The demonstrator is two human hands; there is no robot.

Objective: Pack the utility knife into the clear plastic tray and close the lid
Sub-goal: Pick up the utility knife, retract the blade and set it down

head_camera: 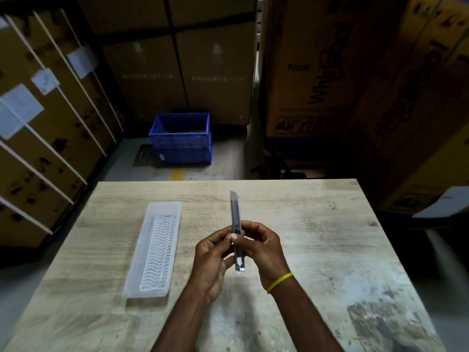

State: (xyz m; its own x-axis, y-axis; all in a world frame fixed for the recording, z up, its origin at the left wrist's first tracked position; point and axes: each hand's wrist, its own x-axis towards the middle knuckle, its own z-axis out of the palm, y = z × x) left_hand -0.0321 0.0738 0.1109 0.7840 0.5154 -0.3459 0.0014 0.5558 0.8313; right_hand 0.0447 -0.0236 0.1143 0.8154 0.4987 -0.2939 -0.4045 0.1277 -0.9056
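Observation:
A slim metal utility knife point(235, 212) is held above the middle of the wooden table point(317, 237), its blade tip pointing away from me. My left hand point(212, 260) and my right hand point(264, 250) both grip its lower half, thumbs and fingertips pinching the body. The right wrist wears a yellow band. The clear plastic tray point(154, 250) lies flat on the table to the left of my hands, long side running away from me, with a wavy ribbed pattern showing. I cannot tell whether its lid is on it.
Tall cardboard boxes stand to the left, behind and to the right of the table. A blue plastic crate point(181, 138) sits on the floor beyond the far table edge. A white sheet point(441, 203) pokes in at the right.

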